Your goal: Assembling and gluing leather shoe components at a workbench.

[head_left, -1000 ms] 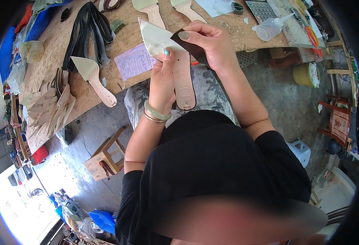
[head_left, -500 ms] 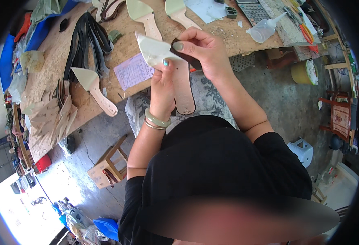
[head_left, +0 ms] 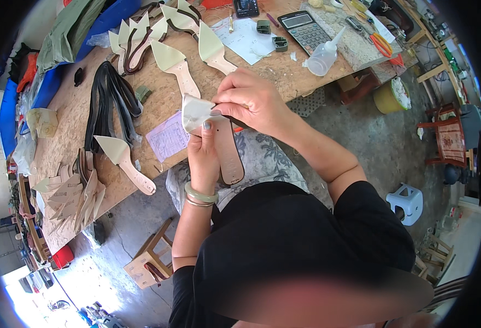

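Note:
A pointed shoe insole (head_left: 228, 156), pinkish-tan with a cream toe end, is gripped between my left hand's (head_left: 203, 158) thumb and the fingers hidden beneath it. A thin dark strip (head_left: 235, 121) runs along its edge. My right hand (head_left: 256, 103) pinches that strip against the rim of the toe part; the strip is mostly covered by the fingers. On the bench just beyond lies another cream-toed insole (head_left: 186, 81), with a third insole (head_left: 123, 159) to the left near the bench edge.
A bundle of long dark strips (head_left: 106, 98) lies on the wooden bench (head_left: 60, 126) beside a written slip (head_left: 166, 136). Stacked insole pieces (head_left: 73, 191) occupy the near left corner. A squeeze bottle (head_left: 322, 59), calculator (head_left: 305, 31) and orange-handled tool (head_left: 381, 46) lie at right.
The view has shifted, so the bench sits lower in the picture. My right hand has moved along the toe edge toward the tip, and the dark strip shows less above the insole.

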A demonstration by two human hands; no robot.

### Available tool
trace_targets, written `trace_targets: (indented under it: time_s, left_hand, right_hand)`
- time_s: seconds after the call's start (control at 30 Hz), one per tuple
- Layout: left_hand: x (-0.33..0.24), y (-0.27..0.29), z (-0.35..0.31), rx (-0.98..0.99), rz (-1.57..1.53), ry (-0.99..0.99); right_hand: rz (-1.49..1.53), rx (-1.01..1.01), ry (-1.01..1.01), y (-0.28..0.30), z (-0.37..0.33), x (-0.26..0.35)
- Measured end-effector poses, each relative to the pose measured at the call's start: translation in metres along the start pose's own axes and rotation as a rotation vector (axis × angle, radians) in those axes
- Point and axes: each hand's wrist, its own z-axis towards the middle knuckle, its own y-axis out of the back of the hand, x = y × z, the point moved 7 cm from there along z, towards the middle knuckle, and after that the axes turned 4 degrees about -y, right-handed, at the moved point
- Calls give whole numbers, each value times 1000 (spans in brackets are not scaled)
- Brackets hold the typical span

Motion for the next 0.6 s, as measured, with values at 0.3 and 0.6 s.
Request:
trace_targets:
  time_s: [0.3, 0.6]
  left_hand:
    - [-3, 2, 8, -3, 2, 46]
    - [-26, 16, 6, -134, -176, -68]
  right_hand:
    - [-103, 123, 200, -3, 21, 7]
    - [736, 221, -703, -65, -27, -49]
